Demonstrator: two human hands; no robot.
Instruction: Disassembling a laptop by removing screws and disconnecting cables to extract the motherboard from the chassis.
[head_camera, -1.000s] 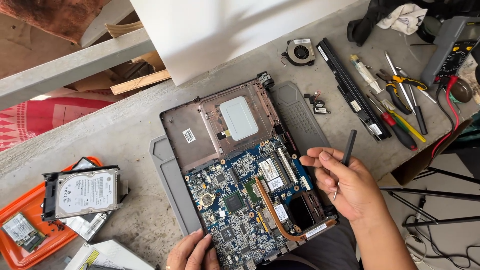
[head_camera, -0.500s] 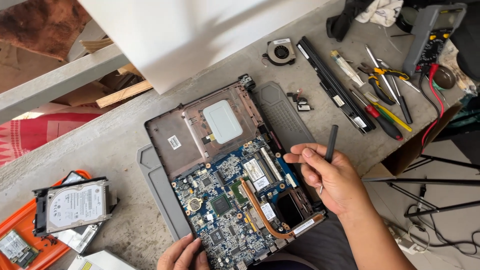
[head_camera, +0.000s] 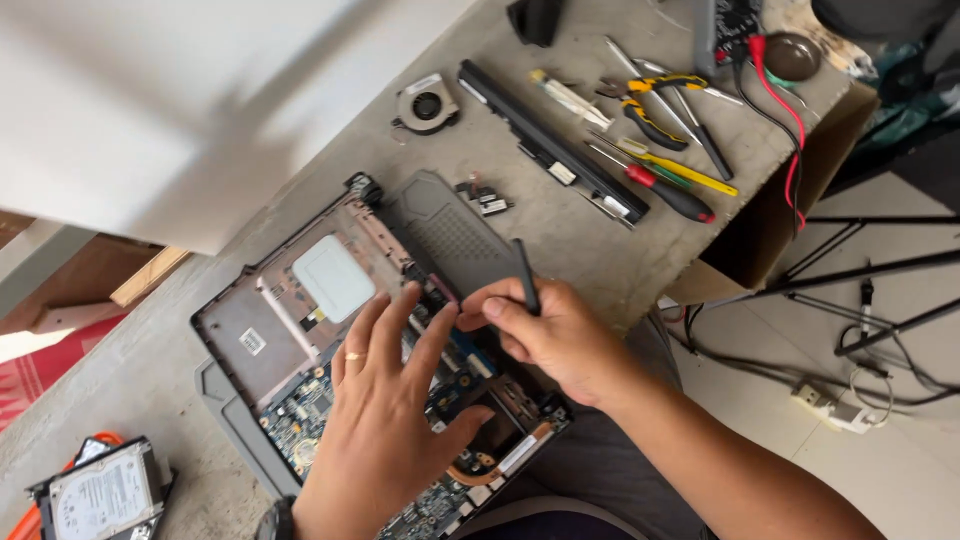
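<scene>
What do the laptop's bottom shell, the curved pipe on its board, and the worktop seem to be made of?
Laptop shell: probably moulded plastic, matte dark grey with ribs and cut-outs. Curved pipe: likely copper, going by its orange-brown metallic colour. Worktop: looks like bare concrete, rough, mottled grey. The left hand covers the board; the right hand holds a thin black tool.

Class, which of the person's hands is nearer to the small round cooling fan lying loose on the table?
Right. The right hand sits below the fan; the left hand lies lower still.

one laptop (head_camera: 300, 330), one fan (head_camera: 427, 104), one hard drive (head_camera: 100, 495), two hands (head_camera: 385, 440), one battery (head_camera: 550, 140), two screwdrivers (head_camera: 660, 190).
</scene>
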